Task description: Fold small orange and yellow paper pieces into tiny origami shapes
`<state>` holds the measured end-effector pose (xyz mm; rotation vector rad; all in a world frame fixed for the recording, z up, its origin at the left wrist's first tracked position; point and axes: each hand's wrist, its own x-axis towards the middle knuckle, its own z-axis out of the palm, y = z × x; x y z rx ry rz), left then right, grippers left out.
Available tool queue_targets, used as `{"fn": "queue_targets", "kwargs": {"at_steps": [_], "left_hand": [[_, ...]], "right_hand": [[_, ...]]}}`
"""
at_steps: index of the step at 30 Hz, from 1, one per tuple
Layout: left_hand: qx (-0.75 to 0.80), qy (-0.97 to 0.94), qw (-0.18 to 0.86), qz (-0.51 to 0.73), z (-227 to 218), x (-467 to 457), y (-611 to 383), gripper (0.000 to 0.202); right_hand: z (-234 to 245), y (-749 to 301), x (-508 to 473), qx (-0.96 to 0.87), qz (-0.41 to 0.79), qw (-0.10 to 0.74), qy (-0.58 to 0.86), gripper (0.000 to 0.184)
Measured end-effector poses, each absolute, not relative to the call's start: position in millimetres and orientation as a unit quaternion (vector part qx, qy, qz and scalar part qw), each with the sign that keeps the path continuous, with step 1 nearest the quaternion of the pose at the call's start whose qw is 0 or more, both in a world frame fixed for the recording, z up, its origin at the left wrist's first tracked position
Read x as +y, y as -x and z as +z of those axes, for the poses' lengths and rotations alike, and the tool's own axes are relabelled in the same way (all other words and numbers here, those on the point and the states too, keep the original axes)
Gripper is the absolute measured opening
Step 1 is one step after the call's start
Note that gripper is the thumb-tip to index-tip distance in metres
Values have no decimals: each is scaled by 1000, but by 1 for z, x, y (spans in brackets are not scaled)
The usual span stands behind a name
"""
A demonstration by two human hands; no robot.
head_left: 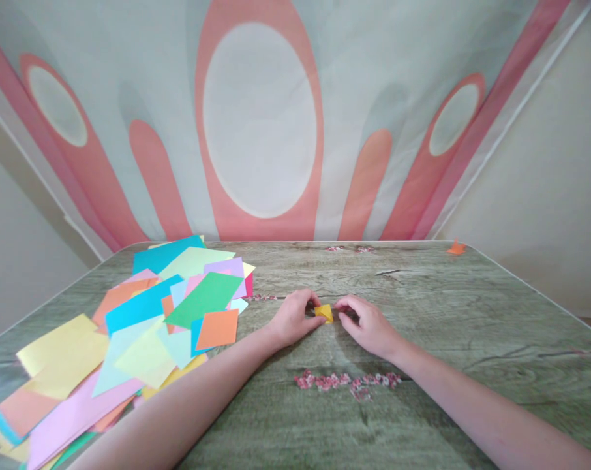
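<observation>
A small folded piece of yellow paper (324, 313) lies near the middle of the table, with crease lines across it. My left hand (297, 316) pinches its left side between thumb and fingers. Just right of the paper is my right hand (364, 322), its thumb and index finger curved with a gap between them. Those fingertips are close to the paper's right edge and appear to hold nothing.
A spread heap of coloured paper sheets (143, 352) covers the table's left side. One small orange folded paper piece (456, 247) sits at the far right corner. The wood-patterned tabletop (471, 307) bears printed pink flowers. Behind it hangs a pink-and-white patterned cloth (259, 225).
</observation>
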<state>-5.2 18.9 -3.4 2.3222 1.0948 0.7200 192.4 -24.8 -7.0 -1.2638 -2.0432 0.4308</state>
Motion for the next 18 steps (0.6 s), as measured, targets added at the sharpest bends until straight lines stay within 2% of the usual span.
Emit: {"fn": "queue_targets", "kwargs": {"at_steps": [2,8,13,18], "left_hand": [[406,-823,285,277,-3,18,4,22],[377,-758,423,323,-4,18,2,34],[381,-754,419,332,-3,17,0,31],[387,-787,358,319,2,12,-1,24]], "right_hand": [[-7,-191,-25,-773,199,342,495,16],[-5,-189,-25,-762,242,340,495,15],[-5,-189,-24,-770,226,333,495,18],[-3,-190,-26,-801,136,342,472,14]]}}
